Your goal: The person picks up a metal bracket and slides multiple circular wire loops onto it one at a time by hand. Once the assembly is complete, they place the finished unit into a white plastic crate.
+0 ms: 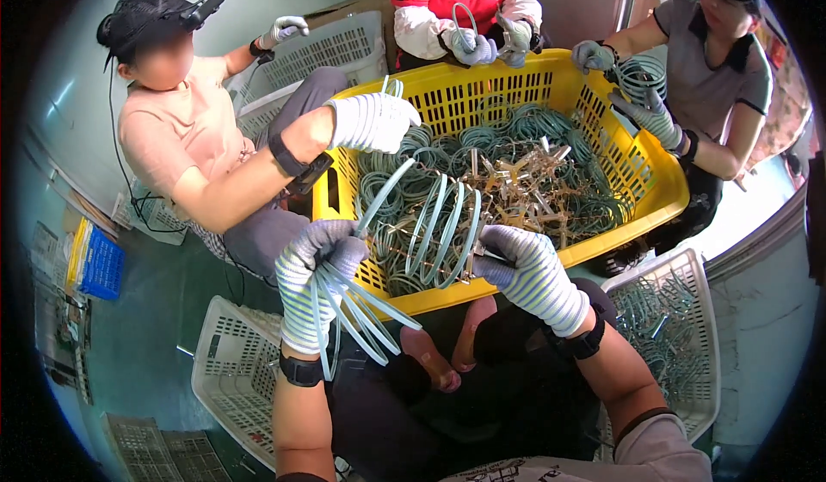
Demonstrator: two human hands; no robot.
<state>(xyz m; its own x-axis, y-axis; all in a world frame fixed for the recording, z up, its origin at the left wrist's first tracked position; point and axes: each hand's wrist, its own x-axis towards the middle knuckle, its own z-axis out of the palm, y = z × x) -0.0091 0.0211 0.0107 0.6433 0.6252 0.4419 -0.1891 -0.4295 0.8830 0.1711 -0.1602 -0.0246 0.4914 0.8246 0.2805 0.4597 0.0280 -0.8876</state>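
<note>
My left hand (pixel 311 267), in a striped work glove, is closed around a bundle of thin pale blue-green plastic rings (pixel 366 314) that fan out below it. In my gloved right hand (pixel 532 277), the fingers pinch the edge of a spread group of similar loops (pixel 443 228), held over the near side of a yellow basket (pixel 632 168). Many more rings (pixel 533 125) fill the basket. Clear, brownish plastic pieces (pixel 516 185) lie heaped among them. My fingers partly hide what each hand grips.
A white crate (pixel 215 353) stands by my left arm, and another crate (pixel 705 336) with rings is at my right. Three people sit around the basket; one gloved hand (pixel 374 122) reaches over its left rim. A blue-and-yellow package (pixel 96 263) rests at far left.
</note>
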